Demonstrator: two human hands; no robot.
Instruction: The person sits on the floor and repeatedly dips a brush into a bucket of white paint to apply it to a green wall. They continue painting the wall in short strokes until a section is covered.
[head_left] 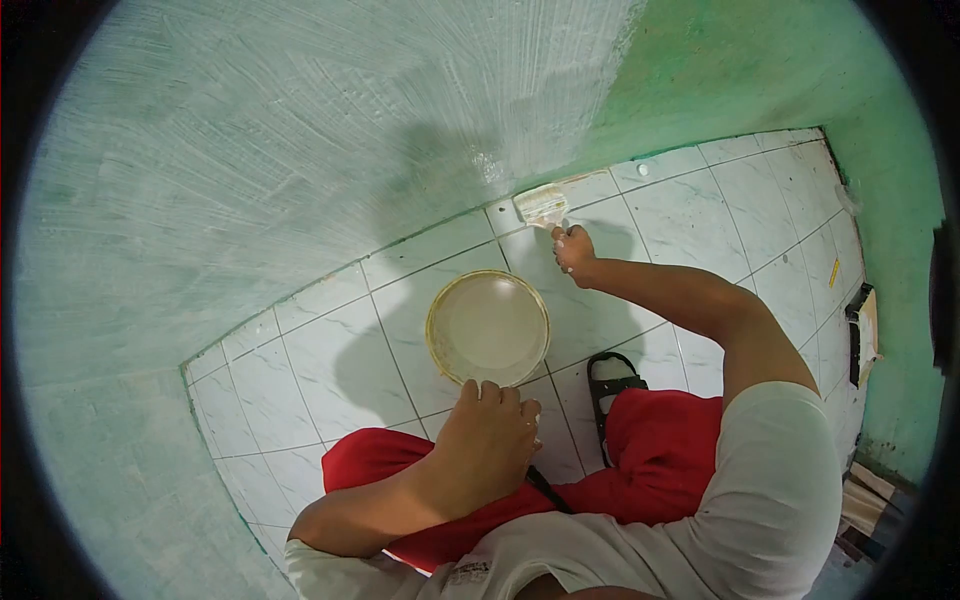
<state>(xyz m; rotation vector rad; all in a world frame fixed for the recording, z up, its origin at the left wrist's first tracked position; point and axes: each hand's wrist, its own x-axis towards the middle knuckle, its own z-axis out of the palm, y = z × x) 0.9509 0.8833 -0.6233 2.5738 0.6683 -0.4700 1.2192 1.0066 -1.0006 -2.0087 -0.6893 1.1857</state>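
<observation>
From the head camera, the right hand is stretched far out, its fingers pinched tight round the short handle of a brush. The brush's bristles lie flat at the seam where the wall meets the floor tiles. The left hand is curled over the near rim of the bucket, which stands on the tiles between the knees and the wall.

To do this stroke well, I would run the brush along the seam with light pressure and little paint on it, so nothing smears onto the tiles (some pale spots already show there).

The wall is rough plaster, green at the right and streaked with whitish strokes elsewhere. The tiles are glossy, pale and marbled, with thin dark joints. The bucket is round and cream-walled, and holds smooth, pale paint. A black sandal shows beside the red shorts
</observation>
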